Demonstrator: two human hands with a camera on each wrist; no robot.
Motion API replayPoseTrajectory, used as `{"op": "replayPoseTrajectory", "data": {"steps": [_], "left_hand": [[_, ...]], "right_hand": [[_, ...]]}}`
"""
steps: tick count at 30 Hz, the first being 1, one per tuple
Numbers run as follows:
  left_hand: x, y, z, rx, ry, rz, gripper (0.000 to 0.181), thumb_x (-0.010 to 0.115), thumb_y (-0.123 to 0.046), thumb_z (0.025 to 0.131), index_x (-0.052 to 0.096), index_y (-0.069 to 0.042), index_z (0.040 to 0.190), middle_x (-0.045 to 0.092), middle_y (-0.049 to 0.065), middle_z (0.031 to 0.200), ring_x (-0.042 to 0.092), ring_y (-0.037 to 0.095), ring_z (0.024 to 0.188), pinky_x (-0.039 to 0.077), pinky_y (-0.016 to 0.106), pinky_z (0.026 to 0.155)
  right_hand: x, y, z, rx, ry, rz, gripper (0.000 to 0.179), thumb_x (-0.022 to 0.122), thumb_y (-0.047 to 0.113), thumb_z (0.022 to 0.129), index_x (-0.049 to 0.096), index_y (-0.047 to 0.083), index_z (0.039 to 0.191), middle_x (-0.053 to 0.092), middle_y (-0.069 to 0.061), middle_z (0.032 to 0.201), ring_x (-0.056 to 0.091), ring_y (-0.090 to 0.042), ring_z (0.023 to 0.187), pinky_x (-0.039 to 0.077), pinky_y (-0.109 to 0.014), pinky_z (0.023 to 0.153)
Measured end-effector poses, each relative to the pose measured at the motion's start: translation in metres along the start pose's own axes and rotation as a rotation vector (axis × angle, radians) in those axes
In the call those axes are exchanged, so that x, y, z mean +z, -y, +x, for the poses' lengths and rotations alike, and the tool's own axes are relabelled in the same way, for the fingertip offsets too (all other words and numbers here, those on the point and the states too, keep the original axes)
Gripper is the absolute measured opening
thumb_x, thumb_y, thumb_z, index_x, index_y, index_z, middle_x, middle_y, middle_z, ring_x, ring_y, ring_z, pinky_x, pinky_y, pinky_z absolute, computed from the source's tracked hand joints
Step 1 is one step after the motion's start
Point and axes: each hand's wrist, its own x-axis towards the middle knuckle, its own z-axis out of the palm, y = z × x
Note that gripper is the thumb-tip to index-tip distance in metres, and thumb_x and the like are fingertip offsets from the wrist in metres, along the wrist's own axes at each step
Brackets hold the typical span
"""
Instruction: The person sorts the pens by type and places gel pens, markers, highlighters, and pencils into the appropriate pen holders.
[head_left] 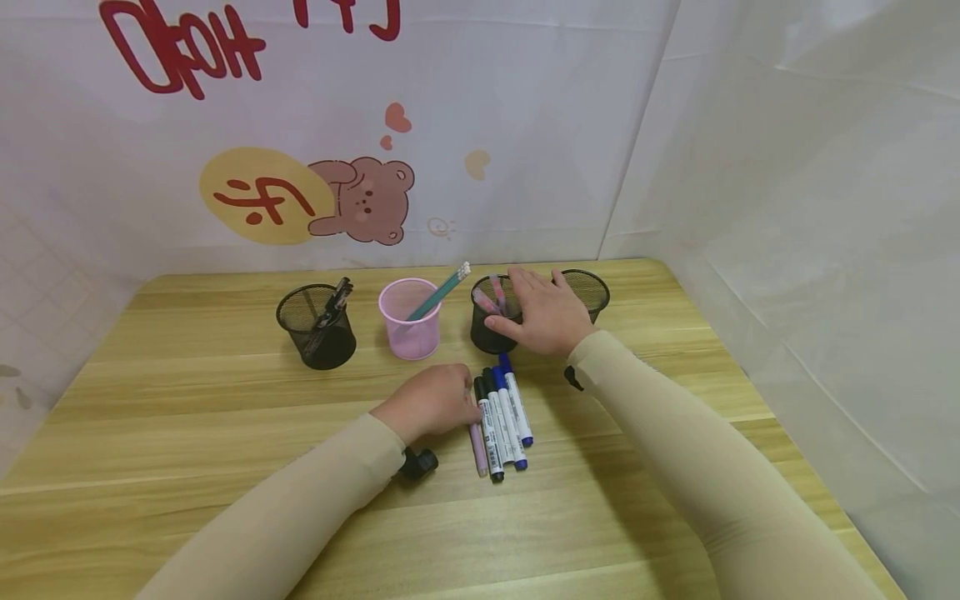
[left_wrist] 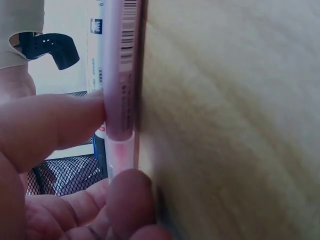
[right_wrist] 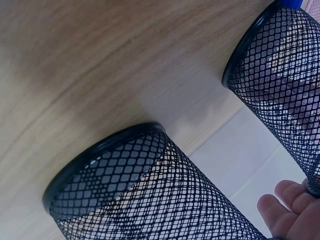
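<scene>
My left hand (head_left: 437, 402) is at the left end of a row of pens on the table. It pinches a lilac pen (head_left: 478, 450), thumb against the barrel and a fingertip at the clear pinkish cap (left_wrist: 120, 155). Beside that pen lie black-capped markers (head_left: 491, 433) and blue-capped markers (head_left: 517, 408) with white barrels. My right hand (head_left: 551, 317) is over the rim of a black mesh cup (head_left: 491, 333) holding pinkish pens (head_left: 489, 302). Its fingers are extended and its thumb is spread; in the right wrist view the fingertips (right_wrist: 272, 210) show close by the cup's rim.
Another black mesh cup (head_left: 592, 292) stands behind my right wrist. Left of the middle stands a pink mesh cup (head_left: 412, 337) with teal pencils (head_left: 438, 296). Farther left is a black mesh cup (head_left: 330, 346) with black pens (head_left: 335, 300). A printed white curtain (head_left: 525, 167) hangs behind the table.
</scene>
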Motion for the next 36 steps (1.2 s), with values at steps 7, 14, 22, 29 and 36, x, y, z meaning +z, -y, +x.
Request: {"op": "replayPoseTrajectory", "data": {"steps": [7,14,22,29,36], "left_hand": [[-0.0002,0.0010,0.0004,-0.024,0.014,0.016,0.038,0.082,-0.029,0.089,0.067,-0.006,0.116,0.069,0.004,0.098,0.062,0.022,0.086,0.054,0.037,0.084],[-0.0018,0.0013,-0.0007,-0.016,0.013,0.025,0.031,0.081,-0.025,0.089,0.066,-0.008,0.110,0.066,0.002,0.091,0.061,0.021,0.082,0.052,0.035,0.078],[-0.0038,0.0012,-0.0033,-0.005,0.010,0.006,0.021,0.078,-0.018,0.089,0.064,-0.010,0.103,0.064,0.003,0.086,0.060,0.021,0.081,0.049,0.033,0.074],[-0.0030,0.0041,-0.0027,0.005,-0.010,-0.007,0.020,0.078,-0.017,0.089,0.063,-0.011,0.102,0.064,0.002,0.086,0.060,0.020,0.081,0.049,0.033,0.074],[-0.0031,0.0060,-0.0014,0.009,-0.033,-0.029,0.032,0.077,-0.017,0.089,0.067,-0.009,0.118,0.066,0.002,0.091,0.061,0.020,0.084,0.052,0.035,0.078]], "right_hand": [[0.0003,-0.0008,0.0004,0.000,-0.003,0.003,0.106,0.037,0.083,0.097,0.020,0.006,0.168,0.027,-0.011,0.174,0.030,-0.030,0.160,0.009,-0.061,0.132],[0.0000,-0.0005,0.0001,-0.004,-0.005,0.003,0.107,0.037,0.083,0.097,0.019,0.006,0.168,0.027,-0.012,0.174,0.030,-0.031,0.160,0.009,-0.062,0.132],[0.0004,-0.0012,0.0004,-0.008,-0.007,0.006,0.107,0.037,0.083,0.097,0.019,0.006,0.168,0.028,-0.013,0.174,0.031,-0.032,0.160,0.010,-0.062,0.132],[0.0007,-0.0018,0.0005,-0.010,-0.009,0.005,0.107,0.036,0.084,0.096,0.020,0.006,0.168,0.028,-0.012,0.174,0.032,-0.032,0.160,0.010,-0.062,0.132],[0.0006,-0.0019,0.0004,-0.009,-0.003,0.013,0.107,0.036,0.084,0.096,0.020,0.006,0.168,0.028,-0.012,0.174,0.031,-0.032,0.160,0.009,-0.062,0.132]]}}
